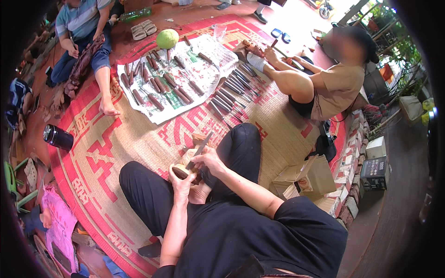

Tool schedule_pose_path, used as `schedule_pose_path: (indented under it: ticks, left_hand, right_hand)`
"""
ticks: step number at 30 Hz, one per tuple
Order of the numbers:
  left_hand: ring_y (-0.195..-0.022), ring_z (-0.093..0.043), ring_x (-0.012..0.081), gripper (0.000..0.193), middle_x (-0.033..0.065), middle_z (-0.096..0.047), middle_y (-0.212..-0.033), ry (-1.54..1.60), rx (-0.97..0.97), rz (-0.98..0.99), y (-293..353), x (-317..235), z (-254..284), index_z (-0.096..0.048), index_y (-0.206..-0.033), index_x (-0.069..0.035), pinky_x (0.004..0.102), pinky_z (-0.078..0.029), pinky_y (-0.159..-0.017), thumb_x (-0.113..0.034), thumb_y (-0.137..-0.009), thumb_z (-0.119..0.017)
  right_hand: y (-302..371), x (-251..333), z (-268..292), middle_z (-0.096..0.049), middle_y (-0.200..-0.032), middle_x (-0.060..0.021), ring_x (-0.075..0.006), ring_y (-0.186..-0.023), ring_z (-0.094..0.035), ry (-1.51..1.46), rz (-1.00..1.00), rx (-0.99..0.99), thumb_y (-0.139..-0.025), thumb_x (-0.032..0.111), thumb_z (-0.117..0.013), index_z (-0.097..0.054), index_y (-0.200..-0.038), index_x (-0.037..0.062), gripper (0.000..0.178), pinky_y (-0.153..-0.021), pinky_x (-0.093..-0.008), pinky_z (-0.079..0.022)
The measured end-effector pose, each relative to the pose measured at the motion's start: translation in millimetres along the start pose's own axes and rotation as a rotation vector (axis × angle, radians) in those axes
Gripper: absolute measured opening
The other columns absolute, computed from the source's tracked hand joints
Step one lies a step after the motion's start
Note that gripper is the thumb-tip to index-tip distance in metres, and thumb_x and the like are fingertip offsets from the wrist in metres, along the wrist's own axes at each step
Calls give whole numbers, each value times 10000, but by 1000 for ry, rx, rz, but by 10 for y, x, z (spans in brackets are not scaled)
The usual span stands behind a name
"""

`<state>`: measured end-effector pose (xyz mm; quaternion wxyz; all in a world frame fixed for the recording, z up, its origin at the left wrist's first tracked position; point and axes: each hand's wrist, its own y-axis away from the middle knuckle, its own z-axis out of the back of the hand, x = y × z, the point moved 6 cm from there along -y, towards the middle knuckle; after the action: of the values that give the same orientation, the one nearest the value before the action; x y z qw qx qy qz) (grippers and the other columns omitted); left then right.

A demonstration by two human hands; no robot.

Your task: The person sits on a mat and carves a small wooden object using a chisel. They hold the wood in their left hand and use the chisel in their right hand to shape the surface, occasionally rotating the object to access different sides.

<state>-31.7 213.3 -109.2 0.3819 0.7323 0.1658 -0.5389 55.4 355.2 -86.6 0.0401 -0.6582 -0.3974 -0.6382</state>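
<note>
I sit cross-legged on a woven mat, both hands close together above my feet. My left hand (181, 186) is wrapped around a small wooden piece (180, 173), pale on its outside with a dark brown rounded face. In my right hand (208, 160) I grip a flat, dark, narrow tool (202, 144). One end of it points up and away; the other comes down at the wooden piece. Whether it is a file or a knife I cannot tell. Behind the hands lies more pale wood (188, 155), partly hidden.
Several brown-handled carving tools (157, 84) lie on a printed sheet (155, 113), with dark-handled ones (225, 97) beside it. A green round fruit (167, 39) sits behind. Two people sit across the mat (99, 139). A black flask (58, 137) stands left, a cardboard box (320, 173) right.
</note>
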Motion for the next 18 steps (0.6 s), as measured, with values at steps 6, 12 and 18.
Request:
schedule_pose_path:
  ticks: [6,12,18]
  left_hand:
    - [-1186,-384,235,901,153,-321,-1307,22,-1,39,-29,102,17,-233,-1392,-60,341,-401,-958,-52,-661,-759]
    - [-1205,-389,233,952,153,-315,-1338,59,21,57,1,44,-8,-174,-1430,-77,347,-406,-970,-48,-685,-765]
    - [-1236,-365,250,1076,157,-263,-1385,42,79,-7,31,-13,-33,-97,-1457,-96,351,-385,-999,-58,-651,-808]
  right_hand:
    - [-14,66,21,-643,-710,-90,-148,-537,-605,10,-30,-8,-724,57,-714,-572,-898,-1,233,-488,-250,-496]
    - [-13,61,34,-642,-716,-91,-152,-553,-612,33,-33,-13,-717,56,-707,-574,-932,-13,262,-496,-253,-494]
    - [-44,150,11,-632,-691,-77,-153,-558,-603,70,26,-39,-707,85,-715,-576,-892,-10,250,-505,-258,-457]
